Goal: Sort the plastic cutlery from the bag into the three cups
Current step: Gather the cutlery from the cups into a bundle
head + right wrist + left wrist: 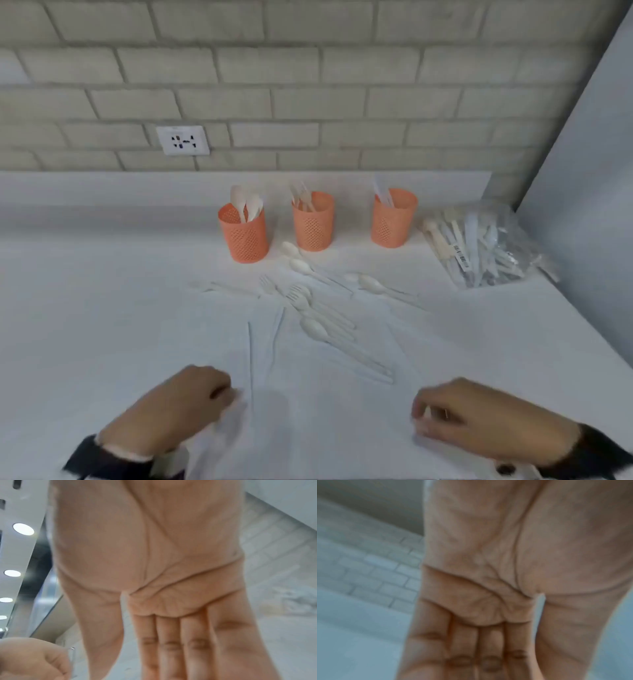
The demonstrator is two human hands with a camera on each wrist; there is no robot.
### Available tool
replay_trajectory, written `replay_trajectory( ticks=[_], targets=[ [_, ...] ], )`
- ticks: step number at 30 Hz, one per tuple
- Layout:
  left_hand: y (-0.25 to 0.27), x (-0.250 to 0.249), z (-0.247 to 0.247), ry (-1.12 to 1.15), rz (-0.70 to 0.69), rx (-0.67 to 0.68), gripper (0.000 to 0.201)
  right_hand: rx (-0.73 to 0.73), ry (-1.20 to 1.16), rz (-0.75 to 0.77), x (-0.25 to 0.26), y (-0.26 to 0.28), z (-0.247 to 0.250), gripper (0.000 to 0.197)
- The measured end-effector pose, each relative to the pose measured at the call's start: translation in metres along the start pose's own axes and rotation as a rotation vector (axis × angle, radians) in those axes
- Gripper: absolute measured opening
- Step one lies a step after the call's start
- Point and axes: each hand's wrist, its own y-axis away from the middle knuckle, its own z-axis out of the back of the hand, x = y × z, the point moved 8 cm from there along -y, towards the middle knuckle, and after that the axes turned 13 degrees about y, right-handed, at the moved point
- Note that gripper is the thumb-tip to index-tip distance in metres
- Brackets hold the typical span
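Observation:
Three orange mesh cups stand in a row at the back: the left cup (244, 236) holds spoons, the middle cup (312, 222) forks, the right cup (393, 219) knives. The clear bag (479, 243) of white cutlery lies at the right. Loose spoons (313, 327), forks (294, 293) and knives (277, 329) lie scattered mid-table. Near the front edge, my left hand (191, 404) curls around a blurred white plastic piece (233, 419); it also shows as a fist (34, 660). My right hand (455, 414) pinches a small pale cutlery piece (426, 413), too blurred to name.
The white counter (102, 308) meets a brick wall with a socket (182, 139) at the back. A grey panel (589, 171) closes the right side, just behind the bag. The counter's right edge runs diagonally towards me.

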Motion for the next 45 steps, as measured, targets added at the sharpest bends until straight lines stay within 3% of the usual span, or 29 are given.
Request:
replay_trajectory(
  ticks=[3, 6, 10, 15, 20, 22, 25, 27, 30, 34, 40, 45],
  targets=[
    [-0.025, 0.026, 0.02, -0.028, 0.17, -0.155, 0.033, -0.086, 0.015, -0.157, -0.018, -0.034, 0.037, 0.05],
    [-0.043, 0.014, 0.013, 0.037, 0.244, -0.107, 0.045, -0.038, 0.094, -0.28, -0.03, -0.062, 0.046, 0.056],
    [-0.058, -0.009, 0.011, 0.11, 0.24, -0.143, 0.041, 0.084, 0.113, -0.295, -0.02, -0.084, 0.04, 0.047],
    [-0.071, -0.025, 0.014, 0.159, 0.212, -0.166, 0.042, 0.04, 0.045, -0.275, 0.001, -0.098, 0.05, 0.042],
    [-0.083, -0.04, 0.016, 0.186, 0.06, -0.161, 0.025, 0.01, 0.082, -0.206, 0.03, -0.112, 0.047, 0.049],
    [-0.084, -0.044, 0.014, 0.126, -0.037, -0.112, 0.034, 0.025, 0.132, -0.183, 0.038, -0.115, 0.045, 0.048],
    [-0.086, -0.043, 0.009, -0.066, -0.15, -0.019, 0.036, 0.041, 0.142, -0.19, 0.042, -0.12, 0.046, 0.03],
    [-0.09, -0.04, 0.007, -0.105, -0.18, 0.021, 0.037, 0.054, 0.118, -0.201, 0.043, -0.122, 0.046, 0.035],
    [-0.093, -0.043, 0.006, -0.136, -0.248, 0.036, 0.042, 0.073, 0.097, -0.206, 0.043, -0.124, 0.044, 0.036],
    [-0.098, -0.048, 0.007, -0.185, -0.311, 0.04, 0.06, 0.084, 0.121, -0.229, 0.041, -0.125, 0.041, 0.017],
    [-0.101, -0.059, 0.008, -0.164, -0.47, -0.029, 0.028, 0.091, 0.192, -0.227, 0.041, -0.123, 0.045, 0.013],
    [-0.102, -0.067, 0.006, -0.263, -0.575, 0.022, 0.018, 0.113, 0.212, -0.27, 0.036, -0.123, 0.044, 0.006]
  ],
)
